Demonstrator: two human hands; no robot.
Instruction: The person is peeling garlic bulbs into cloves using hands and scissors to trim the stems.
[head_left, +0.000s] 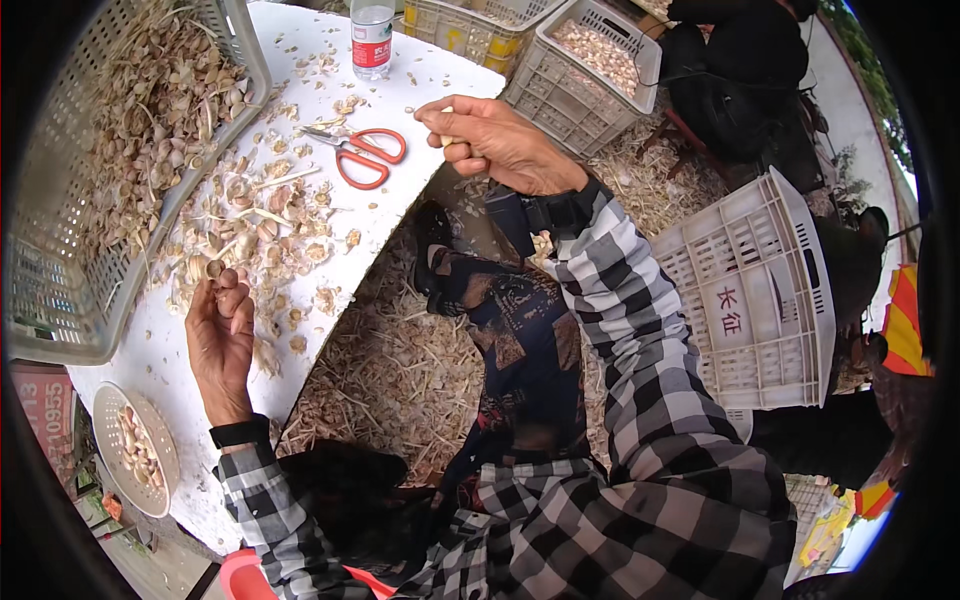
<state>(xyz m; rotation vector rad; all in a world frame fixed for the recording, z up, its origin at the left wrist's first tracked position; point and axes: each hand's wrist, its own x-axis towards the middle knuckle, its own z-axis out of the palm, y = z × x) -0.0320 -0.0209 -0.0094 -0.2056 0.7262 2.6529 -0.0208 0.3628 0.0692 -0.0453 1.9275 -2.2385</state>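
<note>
My left hand (223, 330) is raised above the near part of the white table (352, 259), its fingertips closed on a small brownish garlic piece (214, 268). Beyond the table's right edge, my right hand (499, 142) pinches a pale peeled garlic clove (448, 126) between thumb and fingers. Scissors with red-orange handles (364, 157) lie on the table between the hands, blades partly apart. Garlic cloves and dry skins (262, 217) are strewn around them. A large plastic basket of garlic (259, 82) stands on the left. A round perforated basket (105, 420) at lower left holds some cloves.
A water bottle (372, 45) stands at the table's far side. A crate of garlic cloves (570, 112) stands beyond the right corner, beside a yellow crate (450, 30). Another white crate (750, 300) is at right. Garlic stalks and skins (390, 375) cover the ground. A dark-clothed person (735, 97) sits at upper right.
</note>
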